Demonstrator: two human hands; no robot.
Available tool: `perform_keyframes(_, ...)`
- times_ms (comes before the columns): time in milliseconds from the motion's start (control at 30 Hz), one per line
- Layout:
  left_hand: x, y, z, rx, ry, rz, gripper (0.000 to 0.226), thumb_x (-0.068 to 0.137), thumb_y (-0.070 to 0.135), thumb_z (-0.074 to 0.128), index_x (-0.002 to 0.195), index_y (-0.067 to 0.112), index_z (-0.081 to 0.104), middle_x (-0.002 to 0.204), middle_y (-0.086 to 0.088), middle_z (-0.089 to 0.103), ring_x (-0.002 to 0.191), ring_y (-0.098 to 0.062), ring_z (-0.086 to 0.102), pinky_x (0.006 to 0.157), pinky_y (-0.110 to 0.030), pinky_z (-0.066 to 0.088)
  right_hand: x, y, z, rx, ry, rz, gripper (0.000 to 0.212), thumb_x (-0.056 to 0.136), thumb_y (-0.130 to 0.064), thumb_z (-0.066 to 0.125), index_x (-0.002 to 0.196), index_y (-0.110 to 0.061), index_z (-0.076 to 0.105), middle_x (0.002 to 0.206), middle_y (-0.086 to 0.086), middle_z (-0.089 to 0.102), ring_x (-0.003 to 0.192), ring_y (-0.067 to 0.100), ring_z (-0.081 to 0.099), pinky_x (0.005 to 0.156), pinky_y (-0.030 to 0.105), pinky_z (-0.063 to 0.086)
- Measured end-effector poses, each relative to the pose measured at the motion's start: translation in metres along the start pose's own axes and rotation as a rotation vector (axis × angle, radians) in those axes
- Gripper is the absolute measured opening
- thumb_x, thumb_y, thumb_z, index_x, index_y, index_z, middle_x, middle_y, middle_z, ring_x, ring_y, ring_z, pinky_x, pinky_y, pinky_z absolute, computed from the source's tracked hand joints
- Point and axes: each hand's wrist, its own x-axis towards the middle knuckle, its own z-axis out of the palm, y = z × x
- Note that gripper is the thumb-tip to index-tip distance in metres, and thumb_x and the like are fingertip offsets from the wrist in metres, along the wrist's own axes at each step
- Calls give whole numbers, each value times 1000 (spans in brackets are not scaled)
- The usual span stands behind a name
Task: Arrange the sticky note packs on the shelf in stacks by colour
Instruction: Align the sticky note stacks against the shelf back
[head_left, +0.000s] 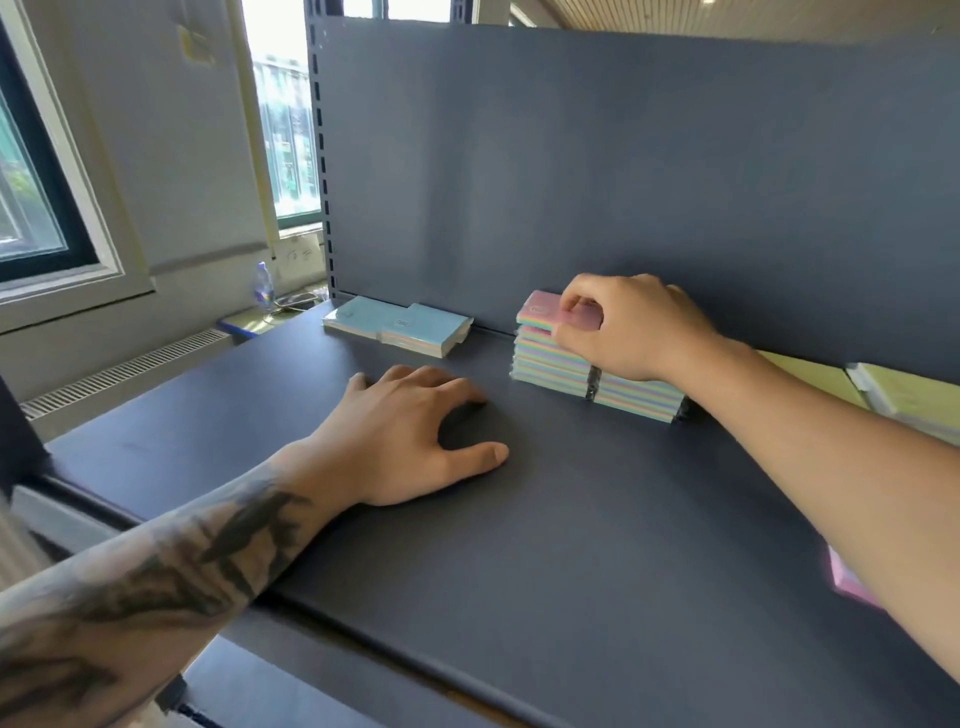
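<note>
window and radiator grille (124, 371) far left of the pink-topped stack, off the shelf; a clear plastic bottle (263, 287) on a ledge there too. dark grey shelf (597, 519), back panel upright behind. left of the pink-topped stack, against the back panel: two blue-topped sticky note packs (397, 327), low, side by side, the right one slightly askew and overlapping its neighbour. in front and left of the pink-topped stack: left hand (410, 436) flat on the shelf board, fingers spread, thumb out, holding nothing, forearm resting across the front edge. the pink-topped stack (582, 374) itself: several packs high, rainbow-striped edges showing, a dark band round it, back edge near the panel. right hand (628, 327) on top of it, fingers curled over the uppermost pink pack (550, 312), thumb at the front edge, pinching it; whether it is being set down or squared up i cannot tell. right of the stack, partly hidden by the forearm: yellow-topped packs (904, 395) along the back. nearer the front, right of the stack, a blurred pink pack (847, 582) under the arm. judgement: pink stacking in progress. next move likely calls for releasing the top pack flush with those beneath, then fetching the loose pink one.
</note>
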Motion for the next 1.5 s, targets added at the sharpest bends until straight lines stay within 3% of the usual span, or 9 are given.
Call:
perform_keyframes(133,0,0,1,-6,4,7,78,76,96,25,139,53,41,145,23,47,137,-13,41,105,-48,39,-1,0,4,-52,47,-5,32,87,-61,58,108,-37,60,101,-15,60,101,23,55,95,40,39)
perform_keyframes(267,0,0,-1,-7,-3,2,80,75,96,24,139,52,42,146,23,46,137,-14,41,105,-48,39,-2,-4,6,-103,83,-29,31,87,-60,56,107,-36,61,106,-14,67,106,24,58,93,41,34)
perform_keyframes(867,2,0,0,-15,-12,-9,80,74,97,25,137,52,43,143,23,48,135,-15,42,105,-49,40,0,-4,1,-106,67,-34,30,84,-56,60,105,-35,62,108,-12,66,107,24,59,96,42,38)
perform_keyframes(1033,-1,-3,-3,-17,1,16,84,74,98,24,137,49,49,139,22,53,131,-13,49,108,-44,39,-14,-3,-11,-56,115,-50,37,86,-60,59,114,-37,66,122,-10,63,114,23,58,96,41,39)
perform_keyframes(1133,-2,4,-8,15,18,41,85,75,98,22,134,47,55,134,21,59,124,-11,55,106,-41,41,-46,9,-27,7,186,-63,33,85,-60,59,106,-37,68,103,-13,63,103,22,60,92,40,44)
perform_keyframes(1267,0,44,-18,40,-16,137,82,74,97,27,130,46,58,132,21,61,123,-12,57,106,-39,43,-114,37,-48,204,209,-12,29,82,-59,60,86,-33,73,74,-19,66,81,10,65,77,33,53)
perform_keyframes(1433,4,139,-16,-63,-43,350,73,74,90,40,131,47,55,132,20,62,123,-13,58,104,-36,46,-191,80,-46,262,113,73,33,80,-59,60,77,-30,74,79,-15,73,79,8,67,78,37,55)
perform_keyframes(1500,11,173,-9,-113,-97,410,74,73,89,43,132,46,55,128,18,64,118,-14,59,102,-37,49,-211,99,-48,243,38,129,22,83,-50,68,80,-29,76,83,-12,74,84,11,67,80,39,54)
